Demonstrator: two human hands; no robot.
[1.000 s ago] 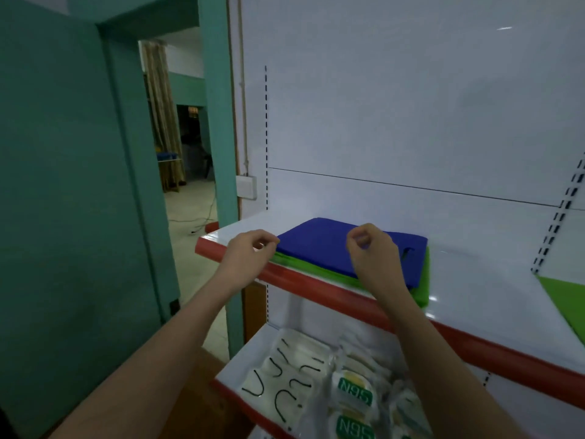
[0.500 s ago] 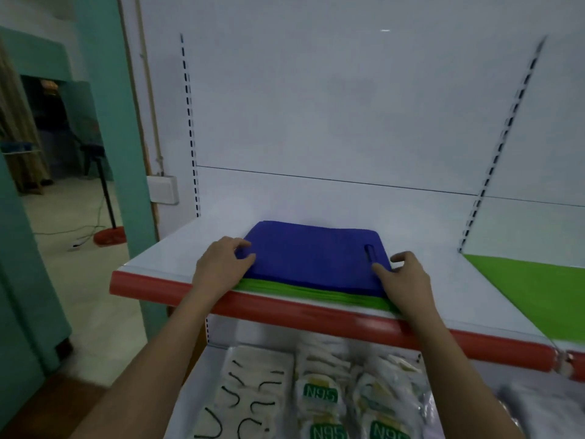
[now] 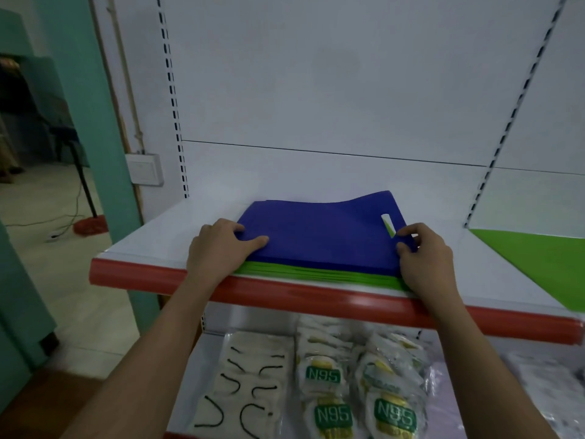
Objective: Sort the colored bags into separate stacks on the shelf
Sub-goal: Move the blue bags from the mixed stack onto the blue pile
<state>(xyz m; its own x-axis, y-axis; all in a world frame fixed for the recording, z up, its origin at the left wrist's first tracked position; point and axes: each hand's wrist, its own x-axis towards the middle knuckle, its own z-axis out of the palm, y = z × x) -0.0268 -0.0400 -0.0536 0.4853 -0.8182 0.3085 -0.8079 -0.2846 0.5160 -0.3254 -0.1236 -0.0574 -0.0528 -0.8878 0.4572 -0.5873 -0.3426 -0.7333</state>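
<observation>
Left grip (image 3: 218, 248) and right grip (image 3: 424, 251) pinching blue bag (image 3: 319, 239) edges, green bags (image 3: 316, 273) beneath

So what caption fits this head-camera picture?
Both hands, left and right, grip the blue bag atop green bags on the shelf.

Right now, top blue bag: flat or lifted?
Partly lifted. The blue bag's far right corner curls up off the stack while both hands grip its near corners.

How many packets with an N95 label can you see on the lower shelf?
3. One N95 packet lies farther back, a second just in front of it, and a third to their right. More packets under and around them may hide further labels.
</observation>
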